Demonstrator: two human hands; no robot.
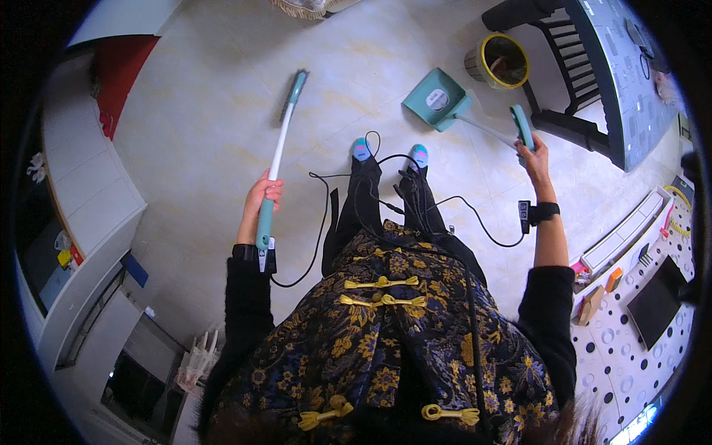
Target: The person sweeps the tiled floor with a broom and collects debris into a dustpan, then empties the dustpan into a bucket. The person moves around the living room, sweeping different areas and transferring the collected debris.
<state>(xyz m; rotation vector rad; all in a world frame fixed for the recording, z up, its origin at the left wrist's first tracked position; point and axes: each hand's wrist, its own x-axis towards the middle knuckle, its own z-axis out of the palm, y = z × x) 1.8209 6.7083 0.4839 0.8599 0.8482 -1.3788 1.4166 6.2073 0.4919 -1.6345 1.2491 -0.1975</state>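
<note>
My left hand [261, 194] is wrapped around the handle of a broom [283, 142], a white pole with a green grip. Its dark-bristled head points away from me over the tiled floor. In my right hand [535, 158] is the green handle of a dustpan [425, 100]. The dustpan's pan lies ahead and to the right of my feet, joined to the grip by a thin pale pole, and a label sits inside it. Black cables [389, 206] hang across my legs and run to straps on both wrists.
A lined wastebasket [473, 64] with a yellow rim stands beyond the dustpan. Right of it are a dark slatted chair [567, 61] and a grey-patterned table [612, 83]. A white cabinet [89, 150] runs along the left. A dotted surface [612, 339] with a dark panel lies at lower right.
</note>
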